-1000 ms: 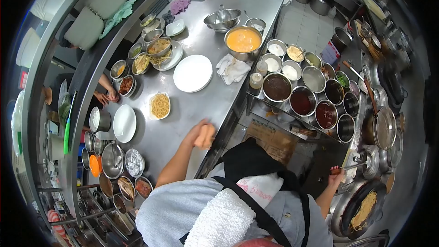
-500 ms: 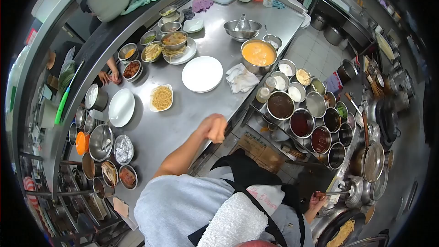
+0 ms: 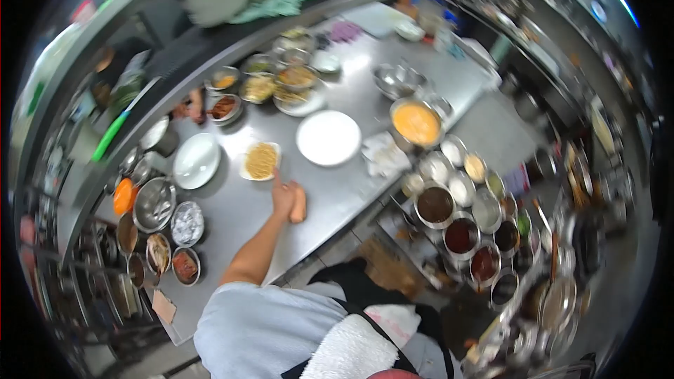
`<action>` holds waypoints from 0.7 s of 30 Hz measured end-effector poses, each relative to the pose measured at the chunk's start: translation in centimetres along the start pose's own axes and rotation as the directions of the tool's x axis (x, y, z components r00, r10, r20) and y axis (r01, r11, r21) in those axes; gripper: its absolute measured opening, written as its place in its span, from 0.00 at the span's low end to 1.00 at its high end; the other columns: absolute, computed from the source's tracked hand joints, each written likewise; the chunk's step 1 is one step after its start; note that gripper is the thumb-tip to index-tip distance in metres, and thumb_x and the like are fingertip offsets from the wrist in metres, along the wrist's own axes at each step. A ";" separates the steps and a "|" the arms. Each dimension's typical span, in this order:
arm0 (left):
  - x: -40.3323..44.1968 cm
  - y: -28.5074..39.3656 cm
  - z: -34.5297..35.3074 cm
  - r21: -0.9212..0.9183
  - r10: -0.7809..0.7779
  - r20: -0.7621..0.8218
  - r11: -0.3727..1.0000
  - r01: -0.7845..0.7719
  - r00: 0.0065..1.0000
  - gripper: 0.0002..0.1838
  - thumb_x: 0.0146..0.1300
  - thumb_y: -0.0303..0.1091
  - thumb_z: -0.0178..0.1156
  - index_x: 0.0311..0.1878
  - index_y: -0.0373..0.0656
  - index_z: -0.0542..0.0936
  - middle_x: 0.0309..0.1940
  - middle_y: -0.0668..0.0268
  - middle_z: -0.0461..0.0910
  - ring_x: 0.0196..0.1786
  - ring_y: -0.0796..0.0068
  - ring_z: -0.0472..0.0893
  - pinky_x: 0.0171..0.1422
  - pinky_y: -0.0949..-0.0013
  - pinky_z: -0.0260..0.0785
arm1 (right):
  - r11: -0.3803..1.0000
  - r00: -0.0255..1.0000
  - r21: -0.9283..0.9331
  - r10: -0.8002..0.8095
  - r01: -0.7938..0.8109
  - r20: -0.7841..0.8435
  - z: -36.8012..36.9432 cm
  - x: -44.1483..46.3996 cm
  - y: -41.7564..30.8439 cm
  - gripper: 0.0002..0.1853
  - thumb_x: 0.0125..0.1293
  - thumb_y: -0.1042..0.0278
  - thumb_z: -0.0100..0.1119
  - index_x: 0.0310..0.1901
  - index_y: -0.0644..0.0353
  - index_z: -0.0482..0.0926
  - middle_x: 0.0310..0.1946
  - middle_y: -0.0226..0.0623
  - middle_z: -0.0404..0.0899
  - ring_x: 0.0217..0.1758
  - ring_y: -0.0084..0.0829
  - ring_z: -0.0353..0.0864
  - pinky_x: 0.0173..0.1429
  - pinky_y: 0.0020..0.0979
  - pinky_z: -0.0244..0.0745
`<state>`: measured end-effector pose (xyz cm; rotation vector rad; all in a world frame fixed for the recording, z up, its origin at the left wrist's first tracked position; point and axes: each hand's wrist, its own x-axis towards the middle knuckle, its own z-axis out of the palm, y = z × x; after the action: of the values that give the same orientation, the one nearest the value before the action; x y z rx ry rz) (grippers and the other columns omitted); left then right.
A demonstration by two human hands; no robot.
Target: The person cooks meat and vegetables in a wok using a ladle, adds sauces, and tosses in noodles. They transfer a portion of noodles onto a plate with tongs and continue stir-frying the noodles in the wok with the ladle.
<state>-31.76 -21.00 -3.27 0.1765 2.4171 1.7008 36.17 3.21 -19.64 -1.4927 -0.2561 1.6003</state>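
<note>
My left hand (image 3: 283, 198) reaches over the steel table with one finger stretched toward the near edge of a small white dish of noodles (image 3: 260, 161). I cannot tell whether the finger touches the dish. A smooth, tan-orange, rounded shape (image 3: 298, 205) shows at the hand's right side, apparently gripped by the other fingers; blur hides what it is. A large round white plate (image 3: 328, 138) lies beyond the hand to the right. To the left of the noodles sits an oval white plate (image 3: 196, 161). My right hand is out of sight.
A pot of orange liquid (image 3: 415, 123) and a crumpled white cloth (image 3: 386, 155) stand near the table's right edge. Several sauce pots (image 3: 461, 236) crowd the right side. Metal bowls (image 3: 154, 205) line the left. Another person's hand (image 3: 197, 106) rests across the table.
My left hand has moved from the table's near edge toward the noodle dish, extending a finger. My right hand, earlier on a handle near the wok, has left view. The camera has turned and blurred.
</note>
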 end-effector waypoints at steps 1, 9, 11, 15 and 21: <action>0.2 -0.4 -0.8 0.205 0.133 -0.015 0.970 -0.127 0.991 0.43 0.65 0.35 0.56 0.78 0.47 0.45 0.30 0.57 0.83 0.33 0.60 0.83 0.45 0.60 0.75 | 0.998 0.997 -0.050 0.032 -0.028 0.077 4.2 1.8 0.8 0.20 0.72 0.38 0.44 0.45 0.43 0.76 0.39 0.31 0.82 0.41 0.33 0.81 0.46 0.38 0.78; 2.4 -2.5 -1.7 0.348 -0.106 -0.029 0.931 0.109 0.994 0.46 0.60 0.39 0.56 0.78 0.49 0.43 0.36 0.52 0.84 0.41 0.54 0.83 0.51 0.59 0.74 | 0.936 0.929 -0.348 0.176 -0.055 0.325 16.7 3.8 2.7 0.20 0.73 0.40 0.44 0.44 0.47 0.76 0.37 0.34 0.82 0.38 0.33 0.81 0.41 0.38 0.78; 1.4 -1.3 -1.8 0.328 -0.136 -0.007 0.936 0.131 0.991 0.46 0.61 0.40 0.55 0.78 0.50 0.42 0.38 0.51 0.84 0.43 0.53 0.83 0.52 0.58 0.73 | 0.907 0.915 -0.417 0.214 -0.057 0.341 16.7 4.0 3.5 0.20 0.73 0.41 0.44 0.43 0.48 0.76 0.36 0.35 0.82 0.37 0.33 0.81 0.40 0.38 0.78; 1.0 -1.9 -1.9 0.436 -0.090 -0.011 0.896 0.086 0.996 0.45 0.62 0.41 0.56 0.78 0.52 0.44 0.40 0.46 0.83 0.43 0.49 0.83 0.52 0.56 0.73 | 0.839 0.887 -0.542 0.282 -0.043 0.366 17.1 4.5 4.1 0.20 0.73 0.42 0.45 0.43 0.50 0.77 0.35 0.36 0.82 0.36 0.33 0.82 0.38 0.39 0.78; 1.2 -3.3 -1.6 0.431 -0.079 -0.037 0.898 0.088 0.996 0.44 0.62 0.42 0.56 0.78 0.53 0.45 0.41 0.45 0.82 0.45 0.47 0.82 0.52 0.54 0.73 | 0.703 0.846 -0.711 0.379 0.001 0.376 17.9 4.9 4.3 0.20 0.73 0.44 0.45 0.42 0.52 0.77 0.34 0.39 0.82 0.34 0.34 0.82 0.35 0.39 0.77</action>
<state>-33.24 -23.31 -5.96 0.1121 2.7396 1.1096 19.18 11.63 -21.53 -1.6371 -1.1454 2.2088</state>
